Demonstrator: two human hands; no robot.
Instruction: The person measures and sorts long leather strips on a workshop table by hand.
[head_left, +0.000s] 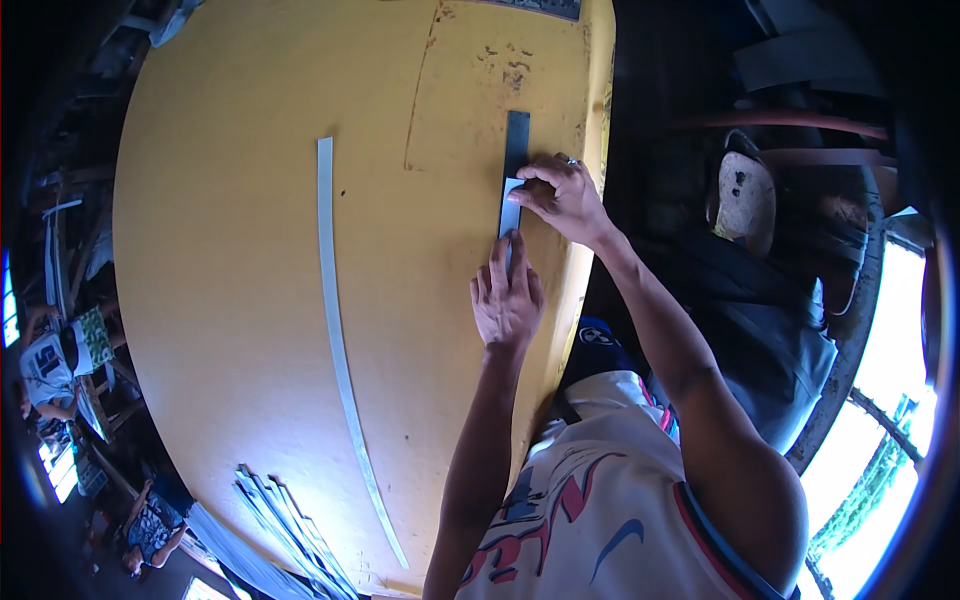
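A dark flat strip lies on the yellow tabletop near its right edge. A short pale strip lies along it, overlapping its lower part. My right hand pinches the upper end of the pale strip between thumb and fingers; a ring shows on one finger. Just below, my left hand rests palm down with fingers stretched out, the fingertips on the lower part of the pale strip. The strip's lower end is hidden beneath that hand.
A long pale strip lies lengthwise on the yellow table. Several dark strips are bundled at the lower-left edge. Two people are beyond the table's left side. A worn chair-like object stands at right.
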